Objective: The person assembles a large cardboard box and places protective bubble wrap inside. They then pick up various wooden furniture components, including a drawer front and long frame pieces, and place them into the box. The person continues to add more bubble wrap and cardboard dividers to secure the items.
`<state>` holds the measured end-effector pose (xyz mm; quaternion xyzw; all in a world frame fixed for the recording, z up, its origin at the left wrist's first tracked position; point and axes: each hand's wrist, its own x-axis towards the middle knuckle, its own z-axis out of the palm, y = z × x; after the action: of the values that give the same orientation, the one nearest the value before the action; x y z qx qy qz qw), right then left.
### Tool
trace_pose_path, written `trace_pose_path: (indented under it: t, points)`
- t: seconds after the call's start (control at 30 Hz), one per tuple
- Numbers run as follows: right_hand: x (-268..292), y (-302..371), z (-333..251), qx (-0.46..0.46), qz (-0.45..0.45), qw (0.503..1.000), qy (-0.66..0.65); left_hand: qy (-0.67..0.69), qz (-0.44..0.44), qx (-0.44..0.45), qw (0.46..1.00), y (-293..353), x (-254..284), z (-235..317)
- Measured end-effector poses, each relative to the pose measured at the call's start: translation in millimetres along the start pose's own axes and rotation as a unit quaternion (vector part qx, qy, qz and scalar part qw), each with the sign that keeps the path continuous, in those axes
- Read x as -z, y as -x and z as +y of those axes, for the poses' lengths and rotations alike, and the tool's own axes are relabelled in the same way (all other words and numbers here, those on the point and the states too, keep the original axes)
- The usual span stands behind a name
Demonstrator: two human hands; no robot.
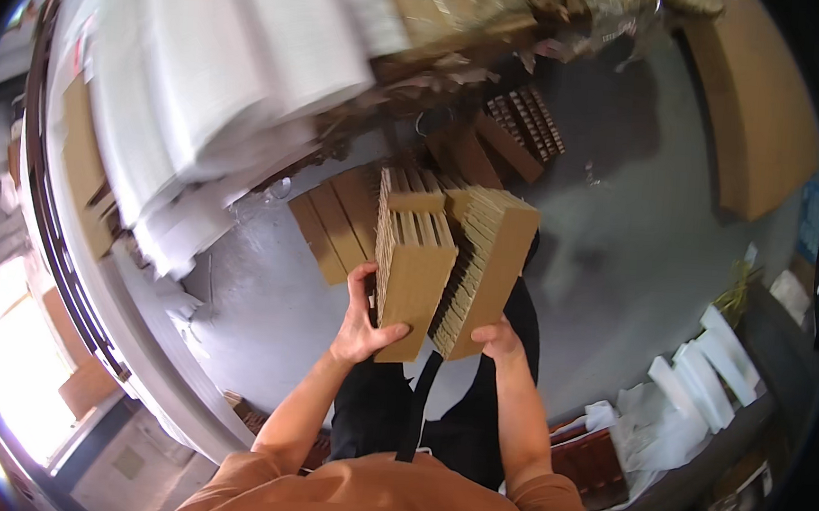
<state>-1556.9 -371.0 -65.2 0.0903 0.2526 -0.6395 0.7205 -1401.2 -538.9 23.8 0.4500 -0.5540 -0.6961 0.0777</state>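
Observation:
Two thick bundles of corrugated cardboard pieces are held up in front of my body, side by side and tilted away from each other at the top. My left hand [364,330] is closed round the lower left side of the left cardboard bundle [415,289], its thumb on the near face. My right hand [500,339] grips the lower right edge of the right cardboard bundle [497,271], thumb on its face and the other fingers hidden behind. Layered edges show along the tops and inner sides. A dark gap lies between the two bundles.
Brown cardboard strips [336,217] lie on the grey floor [606,298] beyond the bundles, with more stacked pieces [523,130] farther off. White wrapped rolls [224,62] fill the upper left. A large cardboard panel [756,118] stands far right; white foam pieces [705,376] lie right.

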Motion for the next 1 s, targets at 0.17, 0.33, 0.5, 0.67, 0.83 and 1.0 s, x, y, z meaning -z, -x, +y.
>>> trace_pose_path:
  t: [0.17,0.33,0.5,0.67,0.83,1.0]
  points:
    - [-75.4,40.9,24.5,0.079,-0.027,0.996,-0.011,0.248,0.053,0.016,0.967,92.8,45.1,43.4]
    - [-119.3,38.5,25.8,0.108,-0.186,0.975,-0.063,0.445,0.108,0.004,0.889,176.7,116.6,24.5]
    - [-287.6,33.2,17.5,-0.001,-0.172,0.93,0.325,0.473,0.179,-0.092,0.858,292.9,153.4,10.4]
    - [-445.5,-23.0,141.2,0.008,-0.373,0.696,0.613,0.519,0.437,-0.273,0.682,422.2,182.4,18.4]
    - [-530.8,-33.5,338.9,0.108,-0.428,0.337,0.832,0.509,0.679,-0.228,0.477,509.7,231.3,-11.4]
    - [-557.2,-53.1,496.6,0.13,-0.365,0.245,0.889,0.48,0.742,-0.145,0.445,529.2,326.0,-53.2]
